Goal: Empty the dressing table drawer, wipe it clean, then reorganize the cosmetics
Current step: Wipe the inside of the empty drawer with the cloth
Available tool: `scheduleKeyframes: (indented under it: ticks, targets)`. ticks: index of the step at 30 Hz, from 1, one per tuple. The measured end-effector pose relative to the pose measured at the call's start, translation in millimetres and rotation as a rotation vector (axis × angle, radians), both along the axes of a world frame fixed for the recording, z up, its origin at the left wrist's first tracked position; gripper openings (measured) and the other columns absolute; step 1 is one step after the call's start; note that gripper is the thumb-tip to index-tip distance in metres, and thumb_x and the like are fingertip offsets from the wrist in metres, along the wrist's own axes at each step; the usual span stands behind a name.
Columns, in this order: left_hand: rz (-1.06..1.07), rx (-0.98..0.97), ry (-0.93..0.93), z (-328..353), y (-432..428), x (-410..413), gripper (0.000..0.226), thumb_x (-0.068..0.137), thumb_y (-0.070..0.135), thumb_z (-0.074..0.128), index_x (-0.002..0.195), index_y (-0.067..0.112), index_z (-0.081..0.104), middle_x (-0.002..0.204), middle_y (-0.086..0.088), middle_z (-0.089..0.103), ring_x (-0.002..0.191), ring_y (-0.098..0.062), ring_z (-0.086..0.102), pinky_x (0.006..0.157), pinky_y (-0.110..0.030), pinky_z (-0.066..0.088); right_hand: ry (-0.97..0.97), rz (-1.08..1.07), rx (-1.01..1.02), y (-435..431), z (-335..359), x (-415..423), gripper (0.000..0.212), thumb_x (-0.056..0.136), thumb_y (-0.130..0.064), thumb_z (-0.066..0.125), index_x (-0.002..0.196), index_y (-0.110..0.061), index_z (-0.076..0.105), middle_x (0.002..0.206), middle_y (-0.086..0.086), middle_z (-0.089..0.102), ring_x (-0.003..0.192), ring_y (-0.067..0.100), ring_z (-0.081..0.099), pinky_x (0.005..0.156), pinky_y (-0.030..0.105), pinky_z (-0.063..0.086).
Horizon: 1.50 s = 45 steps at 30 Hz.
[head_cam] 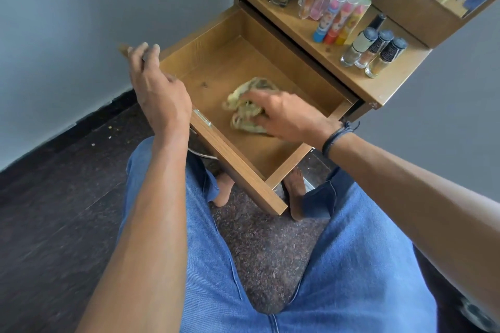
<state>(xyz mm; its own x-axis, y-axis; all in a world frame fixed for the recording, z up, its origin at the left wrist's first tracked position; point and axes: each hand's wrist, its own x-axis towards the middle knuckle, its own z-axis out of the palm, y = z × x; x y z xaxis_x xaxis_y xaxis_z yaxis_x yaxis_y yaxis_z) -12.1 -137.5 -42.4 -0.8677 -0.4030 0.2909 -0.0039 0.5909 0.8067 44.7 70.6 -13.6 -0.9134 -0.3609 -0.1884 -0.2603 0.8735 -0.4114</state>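
Watching the head feed remotely: the drawer (211,35) is standing pulled out from under the tabletop (384,89), above the person's knees. The right hand (286,116) is reaching into it and bearing down on a crumpled pale cloth (249,105). Its fingers are curling into the folds and gripping the bunch, though motion blur is smearing the fingertips. The cloth is lying on the drawer floor, nearer the front panel than the back wall. A small dark speck (204,84) is showing on the floor to its left; I cannot tell what it is.

The left hand (159,89) is resting on the left end of the drawer's front panel and hiding that corner. Its fingers are blurring past the edge, so I cannot tell whether they are gripping the panel or only lying on it.

The cosmetics (338,16) are standing upright in clusters on the tabletop: nail polish bottles, slim glass vials and small dark-capped bottles. The frame's top edge is cutting off several caps, and the labels are too small to read. A dark wristband (335,138) is circling the right wrist. Two bare feet (224,189) are showing partly, with the drawer front hiding the rest.
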Motion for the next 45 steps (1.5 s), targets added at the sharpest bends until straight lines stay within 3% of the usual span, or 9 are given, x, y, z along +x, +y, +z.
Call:
scheduleKeyframes:
  ticks: [4, 14, 20, 23, 27, 30, 34, 40, 45]
  targets:
    - [0.004, 0.011, -0.011, -0.7, -0.3, -0.2, 0.057, 0.092, -0.011, 0.03, 0.14, 0.003, 0.055, 0.149, -0.005, 0.045, 0.147, -0.021, 0.035, 0.115, -0.009, 0.021, -0.215, 0.289, 0.236, -11.7, -14.4, 13.2, 0.07, 0.096, -0.021, 0.057, 0.159, -0.034, 0.029, 0.169, -0.002, 0.017, 0.155, 0.016, 0.019, 0.128, 0.042, 0.004]
    - [-0.01, -0.002, -0.03, 0.8, 2.0, 0.6, 0.057, 0.092, -0.013, 0.029, 0.142, 0.003, 0.054, 0.152, -0.005, 0.043, 0.151, -0.022, 0.028, 0.121, -0.022, 0.023, -0.491, 0.2, 0.504, 15.3, -9.8, -5.6, 0.073, 0.11, -0.038, 0.035, 0.157, -0.041, -0.021, 0.162, -0.009, -0.036, 0.153, 0.018, -0.024, 0.125, 0.053, -0.003]
    - [-0.01, -0.006, -0.042, 1.4, 0.2, 2.3, 0.058, 0.092, -0.014, 0.031, 0.142, 0.004, 0.054, 0.152, -0.004, 0.043, 0.149, -0.021, 0.031, 0.12, -0.027, 0.028, -0.613, 0.496, 0.51, -4.9, -8.5, 3.5, 0.061, 0.11, -0.046, 0.025, 0.161, -0.039, -0.008, 0.166, -0.004, -0.028, 0.155, 0.025, -0.017, 0.124, 0.061, 0.0]
    - [-0.006, -0.006, -0.03, 1.7, 0.1, 2.3, 0.058, 0.092, -0.013, 0.03, 0.141, 0.003, 0.054, 0.151, -0.005, 0.044, 0.149, -0.022, 0.032, 0.12, -0.025, 0.027, -0.698, 0.485, 0.56, 12.9, 11.3, -13.6, 0.054, 0.109, -0.045, 0.037, 0.161, -0.033, 0.026, 0.168, -0.017, -0.014, 0.157, 0.023, -0.004, 0.124, 0.053, 0.003]
    - [0.003, 0.019, -0.022, 1.4, 1.9, -1.3, 0.057, 0.092, -0.013, 0.029, 0.14, 0.002, 0.056, 0.15, -0.007, 0.046, 0.149, -0.022, 0.031, 0.119, -0.019, 0.024, -0.493, 0.446, 0.463, 14.3, 16.9, -14.7, 0.041, 0.1, -0.022, 0.061, 0.139, -0.035, 0.061, 0.166, -0.024, 0.011, 0.148, 0.021, 0.033, 0.118, 0.043, 0.034]
    - [0.009, 0.04, -0.025, 1.5, 2.4, -0.5, 0.056, 0.093, -0.012, 0.03, 0.14, 0.004, 0.056, 0.15, -0.005, 0.045, 0.149, -0.021, 0.031, 0.119, -0.019, 0.024, -0.277, 0.42, 0.285, -4.9, 2.8, 7.0, 0.036, 0.091, -0.006, 0.061, 0.114, -0.03, 0.076, 0.164, -0.018, 0.027, 0.142, 0.021, 0.04, 0.118, 0.039, 0.037]
    - [0.008, 0.007, -0.016, 1.3, 0.5, 0.3, 0.057, 0.092, -0.013, 0.03, 0.14, 0.003, 0.056, 0.15, -0.006, 0.045, 0.149, -0.021, 0.031, 0.119, -0.017, 0.023, -0.2, 0.375, 0.254, -23.3, -7.6, 20.0, 0.028, 0.085, -0.001, 0.059, 0.1, -0.021, 0.071, 0.15, -0.006, 0.029, 0.127, 0.024, 0.038, 0.102, 0.034, 0.047]
    - [0.009, 0.011, -0.017, -0.7, -0.2, -1.0, 0.057, 0.091, -0.012, 0.029, 0.138, 0.003, 0.058, 0.149, -0.005, 0.046, 0.148, -0.02, 0.031, 0.109, 0.0, 0.014, -0.462, 0.377, 0.347, -21.3, 9.1, 1.1, 0.06, 0.081, 0.003, 0.061, 0.137, -0.02, 0.061, 0.142, 0.003, 0.031, 0.115, 0.024, 0.048, 0.091, 0.031, 0.047]
    - [0.004, -0.008, -0.021, -2.2, -0.8, -0.8, 0.058, 0.09, -0.012, 0.028, 0.138, 0.004, 0.058, 0.15, -0.006, 0.046, 0.15, -0.022, 0.03, 0.121, -0.024, 0.025, -0.379, 0.358, 0.38, -30.9, 4.0, 7.6, 0.051, 0.084, 0.006, 0.058, 0.128, -0.016, 0.069, 0.129, 0.003, 0.06, 0.117, 0.027, 0.058, 0.096, 0.041, 0.054]
